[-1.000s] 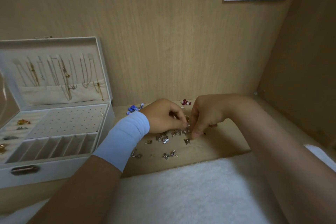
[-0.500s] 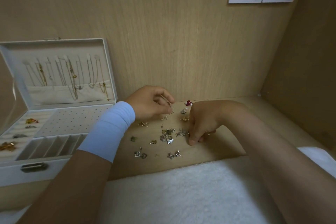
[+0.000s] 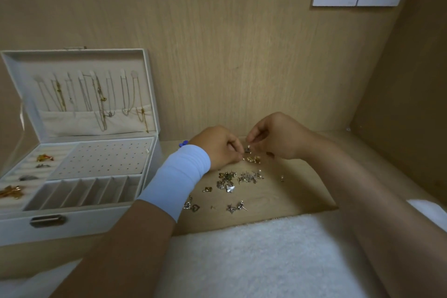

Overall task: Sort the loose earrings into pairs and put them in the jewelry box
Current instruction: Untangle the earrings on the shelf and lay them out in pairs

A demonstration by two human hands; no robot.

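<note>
the left hand [image 3: 217, 147] and the right hand [image 3: 278, 139] meet fingertip to fingertip just above the wooden shelf [image 3: 285, 198]. both have their fingers curled in, and between them they pinch one small silver earring [image 3: 247, 150]; which fingers actually carry it is too small to tell. a pale blue wristband [image 3: 179, 176] wraps the left wrist. right under the fingertips lie a few gold earrings [image 3: 253, 159], and nearer the person than both hands is the scattered heap of loose earrings [image 3: 238, 179], with two heart-shaped ones [image 3: 191, 206] beside the left forearm. a blue piece [image 3: 183, 143] peeks out behind the left wrist. well off to the left of the left hand stands the open jewelry box [image 3: 79, 215], necklaces [image 3: 99, 99] hanging in its raised lid, a few gold pieces [image 3: 44, 158] in its left tray. a white fluffy towel [image 3: 254, 261] lies under the forearms.
</note>
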